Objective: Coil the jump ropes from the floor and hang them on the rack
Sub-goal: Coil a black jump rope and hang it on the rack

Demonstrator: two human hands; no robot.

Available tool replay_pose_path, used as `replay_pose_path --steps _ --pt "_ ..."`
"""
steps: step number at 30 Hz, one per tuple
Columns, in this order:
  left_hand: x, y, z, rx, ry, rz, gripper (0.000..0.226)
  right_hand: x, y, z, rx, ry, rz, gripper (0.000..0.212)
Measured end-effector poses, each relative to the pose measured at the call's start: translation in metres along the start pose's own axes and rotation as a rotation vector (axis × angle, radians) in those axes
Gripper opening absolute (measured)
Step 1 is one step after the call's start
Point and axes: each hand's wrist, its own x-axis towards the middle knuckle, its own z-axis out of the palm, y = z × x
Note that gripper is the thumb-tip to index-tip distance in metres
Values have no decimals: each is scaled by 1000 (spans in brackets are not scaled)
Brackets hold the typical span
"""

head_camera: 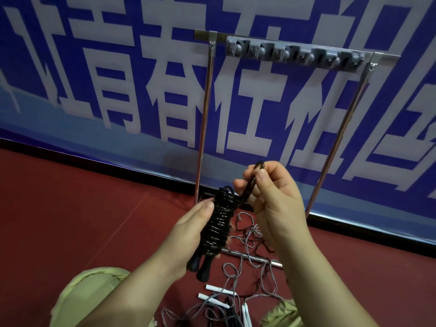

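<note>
A black jump rope is wound into a tight coil around its two black handles, which stick out at the bottom. My left hand grips the coil from the left side. My right hand pinches the rope's free loop, pulled up and to the right of the coil. The rack is a chrome frame against the wall, with a grey bar of hooks across its top; nothing hangs on it. Several thin grey ropes with white handles lie tangled on the floor beneath my hands.
The rack's chrome base bar lies on the dark red floor among the loose ropes. A blue banner with large white characters covers the wall behind. My knees in olive trousers show at the bottom edge.
</note>
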Motion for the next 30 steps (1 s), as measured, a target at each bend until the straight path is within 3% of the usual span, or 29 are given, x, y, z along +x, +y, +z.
replay_pose_path --steps 2,6,10,12,16,20,24,26,30 --pt "-2 5 -1 -30 -76 -12 45 -2 -10 4 20 27 -3 13" --pt "-6 8 -2 -47 -253 -48 85 -12 -23 15 90 29 -14 13" --pt "-13 8 3 26 -337 -82 63 -23 -29 23 86 28 -45 17" --pt "-14 11 0 20 -310 -92 44 -28 -32 21 16 72 -87 22" --pt "-13 15 -10 123 -188 -72 70 -35 -22 10 -312 136 -95 12" --pt "-18 17 -5 329 -53 39 57 -32 -4 0 -531 146 -67 14" --pt "-19 18 -9 300 39 87 62 -32 -4 -10 -851 16 -70 18" --pt "-19 21 -12 293 49 108 59 -33 -7 -16 -845 -28 -14 18" --pt "-14 20 -7 517 21 144 42 -32 -11 -15 -407 -200 19 20"
